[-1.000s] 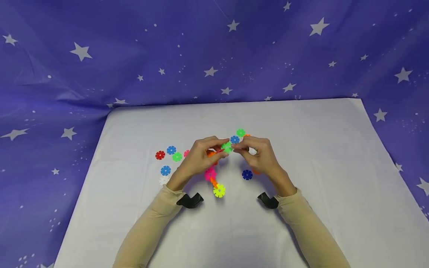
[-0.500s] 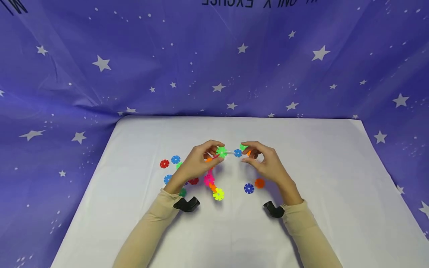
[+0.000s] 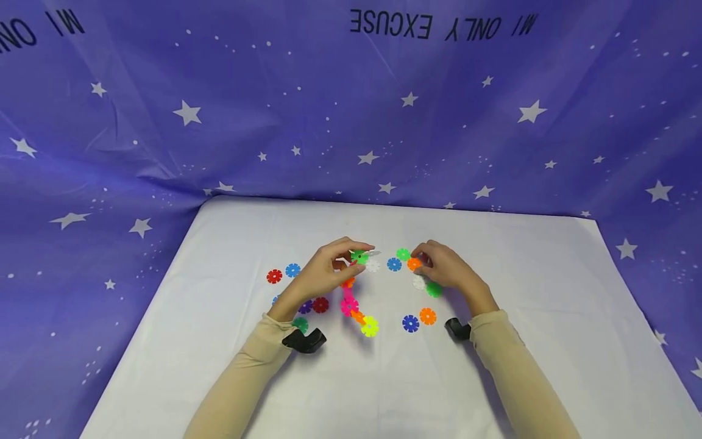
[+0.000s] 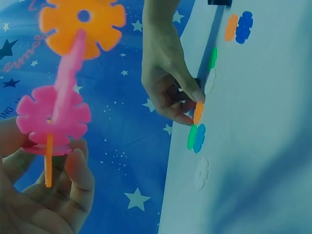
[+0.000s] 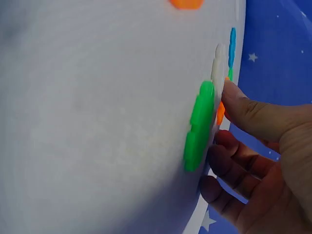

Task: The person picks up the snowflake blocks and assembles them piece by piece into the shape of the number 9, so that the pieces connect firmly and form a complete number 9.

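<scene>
My left hand (image 3: 331,268) holds a chain of notched plastic discs above the table. A green disc (image 3: 359,256) is at its fingertips, with a white disc (image 3: 375,252) edge-on beside it. Pink discs (image 3: 349,306) hang below, down to a yellow disc (image 3: 370,327) at the lower end. In the left wrist view, an orange disc (image 4: 83,24) and a pink disc (image 4: 53,113) of the chain show close up. Across the table, my right hand (image 3: 446,268) pinches a loose orange disc (image 4: 198,113) between thumb and finger, close to the tabletop.
Around the right hand lie blue (image 3: 394,264), green (image 3: 403,254) and white discs (image 3: 419,282). Nearer are a dark blue disc (image 3: 410,324) and another orange one (image 3: 428,316). Several more, including a red disc (image 3: 274,276), lie left of the left hand on the white table (image 3: 548,292).
My right hand has left the green disc at the left hand's fingertips and moved right, down to the loose orange disc. The left hand still holds the chain. The head view has tilted up.
</scene>
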Tool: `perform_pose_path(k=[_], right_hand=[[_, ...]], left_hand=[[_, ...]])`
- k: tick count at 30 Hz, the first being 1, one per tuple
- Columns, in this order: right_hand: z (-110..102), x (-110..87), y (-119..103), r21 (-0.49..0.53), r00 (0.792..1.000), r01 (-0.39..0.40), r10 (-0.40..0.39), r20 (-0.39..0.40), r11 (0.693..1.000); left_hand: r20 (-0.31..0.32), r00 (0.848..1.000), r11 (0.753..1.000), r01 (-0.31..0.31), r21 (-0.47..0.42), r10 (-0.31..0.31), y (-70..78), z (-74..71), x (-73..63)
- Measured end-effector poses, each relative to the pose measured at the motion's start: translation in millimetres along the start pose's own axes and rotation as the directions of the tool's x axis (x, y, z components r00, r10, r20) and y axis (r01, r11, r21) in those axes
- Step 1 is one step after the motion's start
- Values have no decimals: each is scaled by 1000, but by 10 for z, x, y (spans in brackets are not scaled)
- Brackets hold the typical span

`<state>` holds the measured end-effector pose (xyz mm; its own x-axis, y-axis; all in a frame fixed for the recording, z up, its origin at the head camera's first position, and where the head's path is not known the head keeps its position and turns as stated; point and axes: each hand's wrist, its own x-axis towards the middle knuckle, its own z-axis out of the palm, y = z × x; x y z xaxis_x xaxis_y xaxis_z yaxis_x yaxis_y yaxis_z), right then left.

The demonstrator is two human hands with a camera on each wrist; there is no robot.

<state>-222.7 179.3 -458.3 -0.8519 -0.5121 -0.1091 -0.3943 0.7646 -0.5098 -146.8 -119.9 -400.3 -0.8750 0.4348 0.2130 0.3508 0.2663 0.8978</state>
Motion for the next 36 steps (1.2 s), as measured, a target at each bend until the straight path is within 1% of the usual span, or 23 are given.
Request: perform_pose_path(k=[4,5,7,9,11,13,15,17,19,20,21,22,24,26,27,28,30,32,34,36], right_hand=[[0,25,-29,-28,1000,-19,20,23,999],[-2,21,-31,-31,999,-21,22,29,999],[-1,-11,-19,-28,999,-33,34,26,999],[-1,-72,5,-12,999,-47,47,11,999],[-9,-123,20,14,998,-62,62,-20,998],[-25,-168,24,47,996,-66,69,-61,997],[-44,-202,2,101,992,-42,53,-115,994],[-72,-220,-57,173,982,17,16,-187,985],[-114,-228,-155,252,963,112,-42,-266,961],[-144,-233,-223,287,952,159,-69,-299,944],[-192,-253,-329,320,943,195,-87,-321,927],[-233,-275,-438,349,935,227,-104,-338,909],[-317,-332,-651,398,926,273,-127,-354,876],[-380,-385,-837,443,927,290,-135,-349,848],[-398,-404,-906,459,929,296,-140,-344,837],[-392,-403,-931,473,927,310,-151,-343,825],[-366,-382,-952,497,924,336,-176,-341,800],[-318,-342,-923,510,920,355,-196,-340,784],[-273,-309,-884,516,915,373,-214,-342,771],[-232,-287,-841,517,913,383,-229,-338,766]], left_hand=[[7,999,999,36,-33,-36,115,-26,-15],[10,999,998,44,-39,-43,123,-30,-16],[16,999,998,49,-40,-48,112,-18,-15],[29,999,998,45,-45,-44,67,9,-6],[36,999,998,43,-49,-41,-11,34,7],[43,999,998,36,-53,-34,-52,42,6],[47,999,997,26,-66,-23,-75,37,-1],[47,999,998,14,-68,-10,-83,21,-5],[47,999,998,-7,-64,10,-89,3,-2],[46,999,998,-7,-59,10,-44,-11,-3],[46,999,999,-5,-51,7,0,-23,-3],[45,999,999,-8,-45,10,4,-28,-3],[45,999,999,-8,-35,10,0,-28,-5],[44,999,1000,3,-30,-1,-8,-18,-9],[42,999,1000,-1,-28,3,-59,-6,-8],[39,999,1000,-3,-28,5,-114,8,-6],[32,999,1000,4,-29,-3,-123,15,-1],[24,1000,999,5,-37,-4,-124,19,8],[18,1000,999,3,-48,-2,-124,24,24],[17,1000,999,-4,-52,5,-124,32,40]])
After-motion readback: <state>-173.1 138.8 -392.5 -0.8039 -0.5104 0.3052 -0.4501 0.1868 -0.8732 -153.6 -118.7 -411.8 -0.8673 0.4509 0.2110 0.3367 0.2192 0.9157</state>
